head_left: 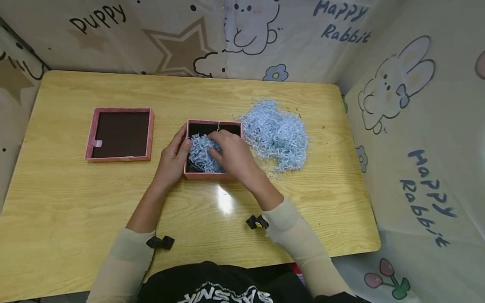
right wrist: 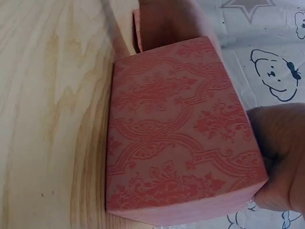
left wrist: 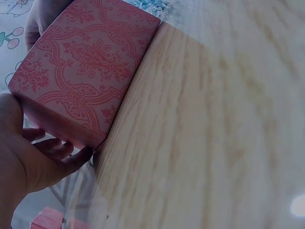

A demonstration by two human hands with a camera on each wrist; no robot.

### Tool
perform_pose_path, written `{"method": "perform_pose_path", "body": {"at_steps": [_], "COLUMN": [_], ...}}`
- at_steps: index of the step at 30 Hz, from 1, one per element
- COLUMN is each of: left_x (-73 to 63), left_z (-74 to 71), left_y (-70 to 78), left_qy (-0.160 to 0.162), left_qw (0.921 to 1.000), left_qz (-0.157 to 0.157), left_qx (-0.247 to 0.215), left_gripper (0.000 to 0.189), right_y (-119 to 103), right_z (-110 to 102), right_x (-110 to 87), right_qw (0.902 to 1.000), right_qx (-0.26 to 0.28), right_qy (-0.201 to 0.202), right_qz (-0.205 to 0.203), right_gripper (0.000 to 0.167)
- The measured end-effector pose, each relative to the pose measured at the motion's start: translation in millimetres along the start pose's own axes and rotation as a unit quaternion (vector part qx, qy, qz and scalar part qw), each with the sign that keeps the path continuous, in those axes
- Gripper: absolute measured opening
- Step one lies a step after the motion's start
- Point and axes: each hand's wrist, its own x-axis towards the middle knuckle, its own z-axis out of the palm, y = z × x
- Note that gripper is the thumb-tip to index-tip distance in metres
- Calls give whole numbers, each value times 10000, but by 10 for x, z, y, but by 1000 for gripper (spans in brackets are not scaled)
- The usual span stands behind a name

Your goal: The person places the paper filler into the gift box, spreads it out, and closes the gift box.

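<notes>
A pink patterned box [left wrist: 81, 62] with a dark inside stands on the table, and light-blue shredded paper [head_left: 202, 155] fills part of it. My left hand [head_left: 175, 158] holds the box by its left wall, thumb at the rim and fingers along the outside. The left wrist view shows these fingers [left wrist: 71, 162] against the wall. Over the open top, my right hand [head_left: 236, 155] reaches in from the right and touches the shredded paper, thumb and forefinger spread apart. Its other fingertips are hidden, and the box wall [right wrist: 176, 129] blocks them in the right wrist view.
A pink-rimmed lid [head_left: 121, 134] lies at the left with its dark inside up and a small pale tab on its left edge. Right of the box, a loose heap of blue shredded paper [head_left: 278, 134] sits on the wooden table [head_left: 189, 223]. Printed cloth walls [head_left: 409, 168] surround the table.
</notes>
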Motion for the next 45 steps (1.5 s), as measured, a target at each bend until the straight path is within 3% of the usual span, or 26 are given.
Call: {"method": "perform_pose_path", "body": {"at_steps": [4, 8, 14, 19, 24, 36, 40, 45], "left_x": [-16, 6, 6, -6, 3, 25, -6, -29], "left_z": [6, 30, 24, 12, 21, 15, 17, 21], "left_y": [-20, -14, -2, -2, 7, 16, -1, -9], "left_qy": [-12, -76, 1, 11, -13, 34, 34, 14], "left_qw": [10000, 10000, 10000, 10000, 10000, 10000, 9999, 9999], "left_qz": [-15, -9, -39, -59, -22, 68, -23, -35], "left_qx": [26, 12, 87, 71, 44, 61, 151, 121], "left_gripper": [57, 58, 58, 57, 57, 57, 57, 57], "right_y": [-17, -1, 100, 222, 382, 1008, 1177, 1370], "right_z": [-35, -144, -315, -380, -481, -700, -702, -671], "right_x": [-42, -141, -263, -350, -439, -727, -831, -891], "right_qw": [9990, 9996, 9967, 9843, 9749, 9552, 9493, 9486], "right_qx": [-265, -201, 727, 1572, 1887, 1600, 1355, 1184], "right_qy": [-327, -148, 346, 791, 1168, 2173, 2342, 2243], "right_qz": [-116, -93, -91, -106, 191, 1215, 1602, 1890], "right_gripper": [42, 50, 58, 59, 59, 60, 63, 70]}}
